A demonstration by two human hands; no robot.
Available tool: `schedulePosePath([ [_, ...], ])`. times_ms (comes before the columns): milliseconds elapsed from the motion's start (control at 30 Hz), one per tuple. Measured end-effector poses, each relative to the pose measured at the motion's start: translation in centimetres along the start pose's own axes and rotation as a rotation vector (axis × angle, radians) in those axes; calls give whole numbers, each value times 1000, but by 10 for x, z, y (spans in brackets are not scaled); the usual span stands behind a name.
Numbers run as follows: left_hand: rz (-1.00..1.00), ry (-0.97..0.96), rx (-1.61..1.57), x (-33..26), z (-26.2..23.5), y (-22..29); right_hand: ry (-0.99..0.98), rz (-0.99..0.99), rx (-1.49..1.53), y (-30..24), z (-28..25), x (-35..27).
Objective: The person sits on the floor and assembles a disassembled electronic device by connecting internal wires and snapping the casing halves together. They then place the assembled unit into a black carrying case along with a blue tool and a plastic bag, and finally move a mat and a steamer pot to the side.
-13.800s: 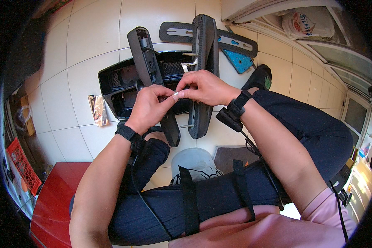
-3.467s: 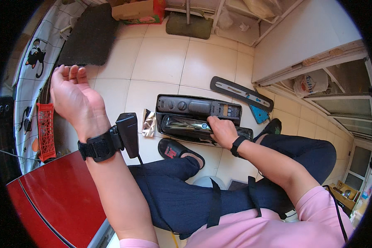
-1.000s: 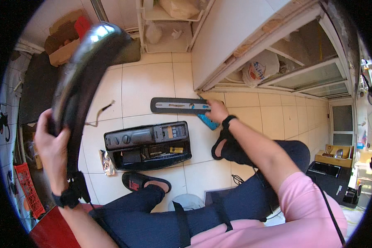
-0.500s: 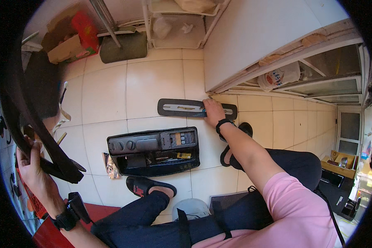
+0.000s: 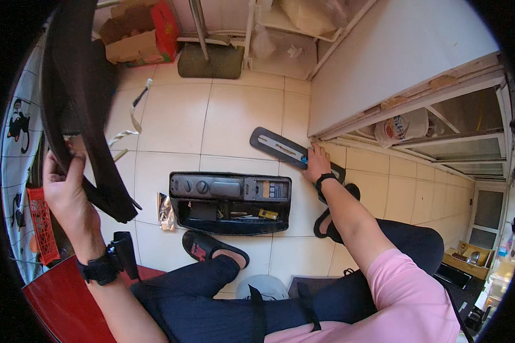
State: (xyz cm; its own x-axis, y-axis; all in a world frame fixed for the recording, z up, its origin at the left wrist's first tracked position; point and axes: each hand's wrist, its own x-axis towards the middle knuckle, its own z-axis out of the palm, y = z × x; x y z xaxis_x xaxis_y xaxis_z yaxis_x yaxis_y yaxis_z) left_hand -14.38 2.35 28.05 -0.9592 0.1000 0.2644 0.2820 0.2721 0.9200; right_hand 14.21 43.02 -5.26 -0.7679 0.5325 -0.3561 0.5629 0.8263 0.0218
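Observation:
My left hand (image 5: pixel 64 186) is raised at the far left and grips a long, curved black plastic panel (image 5: pixel 77 108) that stands upright in front of the camera. My right hand (image 5: pixel 316 166) reaches out to the floor and rests on a flat dark grey trim strip (image 5: pixel 280 146), with a small blue object under its fingers. Between the two hands a black control panel housing (image 5: pixel 230 201) lies open-side up on the tiles, with knobs, a small display and loose bits inside.
A crumpled foil wrapper (image 5: pixel 166 210) lies left of the housing. A red crate (image 5: pixel 41 231) and a red stool (image 5: pixel 63 306) are at the lower left. A cardboard box (image 5: pixel 140 35) stands at the back, a white cabinet (image 5: pixel 395 57) at the right. My sandalled feet are near the housing.
My left hand has lifted the black panel higher and closer to the camera. My right hand stays on the grey strip. The view has shifted slightly.

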Motion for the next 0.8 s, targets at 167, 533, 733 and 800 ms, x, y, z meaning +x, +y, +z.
schedulePosePath([
  [167,4,35,16,6,-6,-6,39,-139,58,3,9,5],
  [533,-77,48,-150,16,-19,-10,78,-98,330,-7,-27,1],
  [733,-10,118,-293,23,-25,-9,129,-367,444,-35,-87,-57],
  [800,35,136,-341,22,-25,-5,30,-521,524,-57,-90,-86],
])
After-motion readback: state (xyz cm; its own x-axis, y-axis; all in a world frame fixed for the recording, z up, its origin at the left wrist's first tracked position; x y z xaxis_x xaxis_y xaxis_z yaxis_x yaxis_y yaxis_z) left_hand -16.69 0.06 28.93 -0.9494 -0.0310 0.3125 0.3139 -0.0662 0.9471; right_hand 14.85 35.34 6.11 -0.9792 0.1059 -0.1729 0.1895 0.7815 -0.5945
